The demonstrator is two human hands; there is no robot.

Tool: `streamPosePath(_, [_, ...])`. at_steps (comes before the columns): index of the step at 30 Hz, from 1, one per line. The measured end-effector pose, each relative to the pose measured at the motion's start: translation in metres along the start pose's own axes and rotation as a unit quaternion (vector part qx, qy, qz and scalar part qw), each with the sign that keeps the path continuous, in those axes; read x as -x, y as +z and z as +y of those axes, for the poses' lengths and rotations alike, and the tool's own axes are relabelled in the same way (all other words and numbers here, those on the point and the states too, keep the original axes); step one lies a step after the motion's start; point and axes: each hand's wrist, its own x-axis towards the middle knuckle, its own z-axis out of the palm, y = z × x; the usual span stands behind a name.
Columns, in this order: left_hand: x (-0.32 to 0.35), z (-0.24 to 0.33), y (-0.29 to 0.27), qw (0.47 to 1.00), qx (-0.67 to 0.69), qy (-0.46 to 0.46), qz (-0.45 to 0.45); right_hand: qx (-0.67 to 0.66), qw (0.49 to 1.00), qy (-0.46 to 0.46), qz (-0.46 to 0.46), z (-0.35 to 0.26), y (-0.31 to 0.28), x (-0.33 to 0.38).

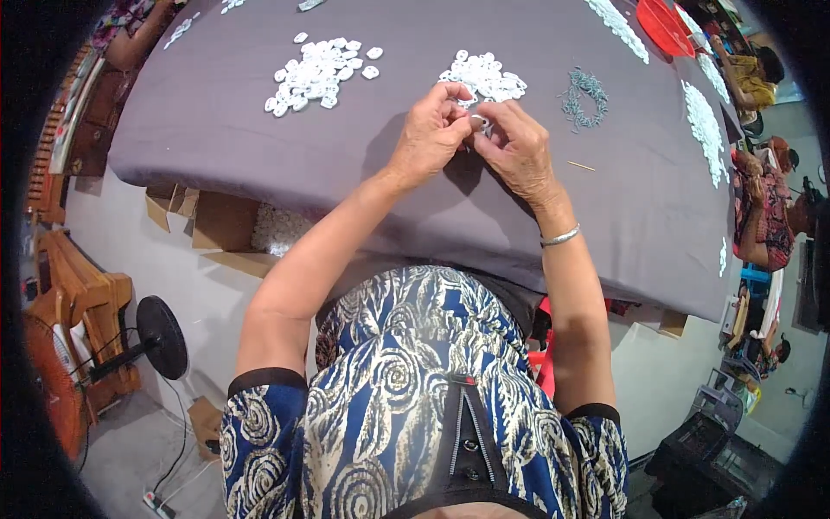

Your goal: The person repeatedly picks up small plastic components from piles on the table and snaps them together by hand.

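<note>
1 small, smooth white piece (482, 125) is pinched by the left hand (430, 134) and right hand (522, 149); just beyond, rounded, holed pieces (489, 75) lie left of slim grey pegs (587, 83).

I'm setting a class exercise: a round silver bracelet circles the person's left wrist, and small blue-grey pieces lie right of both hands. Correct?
No: the head view shows the silver bracelet on the right wrist, not the left wrist. The blue-grey pieces lie as stated.
</note>
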Motion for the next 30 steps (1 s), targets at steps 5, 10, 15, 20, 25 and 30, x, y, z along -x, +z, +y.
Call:
streamPosePath(5, [-0.001, 0.013, -0.001, 0.998, -0.014, -0.058, -0.014, 0.110, 0.989, -0.060, -0.073, 0.002, -0.008, -0.008])
streamPosePath(10, [-0.001, 0.013, -0.003, 0.995, 0.039, -0.088, -0.032, 0.192, 0.971, -0.081, -0.113, 0.022, 0.002, -0.002])
streamPosePath(15, [-0.002, 0.015, -0.003, 0.994, 0.062, -0.081, -0.036, 0.170, 0.976, -0.076, -0.110, 0.020, 0.004, -0.001])
streamPosePath(20, [-0.002, 0.013, -0.003, 0.995, 0.051, -0.074, -0.034, 0.175, 0.977, -0.073, -0.099, 0.022, 0.007, 0.000])
streamPosePath(25, [0.000, 0.017, 0.007, 0.989, 0.110, -0.089, 0.031, 0.143, 0.987, -0.052, -0.055, 0.015, 0.008, 0.001])
streamPosePath(30, [0.011, 0.029, 0.018, 0.981, 0.183, 0.039, -0.041, 0.099, 0.989, -0.058, -0.093, -0.019, 0.016, -0.006])
